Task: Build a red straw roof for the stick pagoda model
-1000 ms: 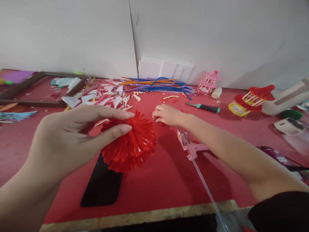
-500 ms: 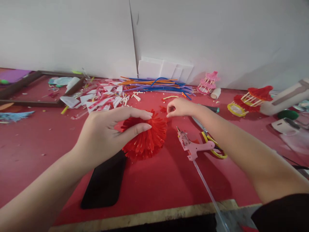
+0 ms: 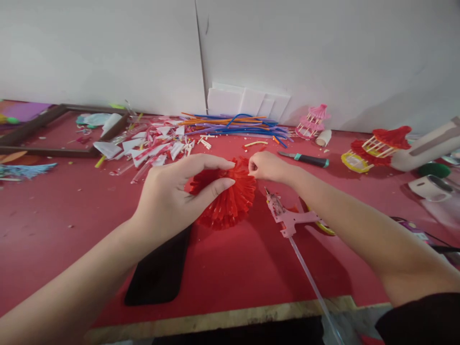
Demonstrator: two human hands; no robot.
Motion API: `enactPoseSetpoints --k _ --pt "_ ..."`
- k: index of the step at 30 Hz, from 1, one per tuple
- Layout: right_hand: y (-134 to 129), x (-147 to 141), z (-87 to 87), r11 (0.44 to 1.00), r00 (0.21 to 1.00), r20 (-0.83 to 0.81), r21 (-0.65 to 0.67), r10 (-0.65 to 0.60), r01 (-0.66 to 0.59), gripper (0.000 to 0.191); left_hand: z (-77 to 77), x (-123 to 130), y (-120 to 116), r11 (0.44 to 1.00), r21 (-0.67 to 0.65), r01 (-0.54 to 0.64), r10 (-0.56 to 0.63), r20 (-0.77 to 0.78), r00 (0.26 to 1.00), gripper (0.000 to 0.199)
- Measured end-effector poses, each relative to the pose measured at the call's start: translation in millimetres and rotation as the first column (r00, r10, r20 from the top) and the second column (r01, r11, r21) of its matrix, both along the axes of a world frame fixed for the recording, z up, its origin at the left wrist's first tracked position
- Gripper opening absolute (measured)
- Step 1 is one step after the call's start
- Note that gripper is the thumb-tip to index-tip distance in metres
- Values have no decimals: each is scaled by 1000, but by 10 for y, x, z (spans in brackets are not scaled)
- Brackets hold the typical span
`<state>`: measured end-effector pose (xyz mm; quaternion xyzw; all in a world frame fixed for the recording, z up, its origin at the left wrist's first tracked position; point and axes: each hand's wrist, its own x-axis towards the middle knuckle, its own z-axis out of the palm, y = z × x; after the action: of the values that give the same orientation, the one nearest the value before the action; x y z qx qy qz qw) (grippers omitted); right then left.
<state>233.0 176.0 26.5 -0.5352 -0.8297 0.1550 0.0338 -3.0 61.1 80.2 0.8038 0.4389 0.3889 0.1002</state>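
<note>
My left hand (image 3: 176, 191) pinches a round red pleated pom-pom-like piece (image 3: 228, 211) between thumb and fingers, holding it above the red tabletop. At the far right edge of that piece is my right hand (image 3: 269, 167), its fingers curled and pressed together. Whatever those fingertips hold, if anything, is too small or hidden to make out. A pink glue gun (image 3: 289, 221) with a long clear glue stick lies below the right forearm. Yellow-handled scissors (image 3: 326, 229) are partly covered by the glue gun and forearm.
A black phone (image 3: 158, 273) lies under the left wrist. Blue, orange and purple pipe cleaners (image 3: 237, 125) and paper scraps (image 3: 151, 146) line the back. A utility knife (image 3: 311, 160) lies beyond the right forearm. Pink (image 3: 312, 122) and red (image 3: 381, 148) tiered models stand to the right.
My right hand has come nearer to the red piece, now meeting its far right edge. The left hand has shifted slightly right and up with the piece, which has tilted. The utility knife shows more.
</note>
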Motion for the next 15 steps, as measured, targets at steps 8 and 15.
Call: enactPoseSetpoints --k 8,15 --pt "-266 138 384 966 701 -709 228 79 122 9 51 -1 -21 997 -64 37 -32 68 997 13" --pt "-871 -42 688 975 508 -841 221 188 5 18 80 -15 81 982 3 190 -188 163 969 20"
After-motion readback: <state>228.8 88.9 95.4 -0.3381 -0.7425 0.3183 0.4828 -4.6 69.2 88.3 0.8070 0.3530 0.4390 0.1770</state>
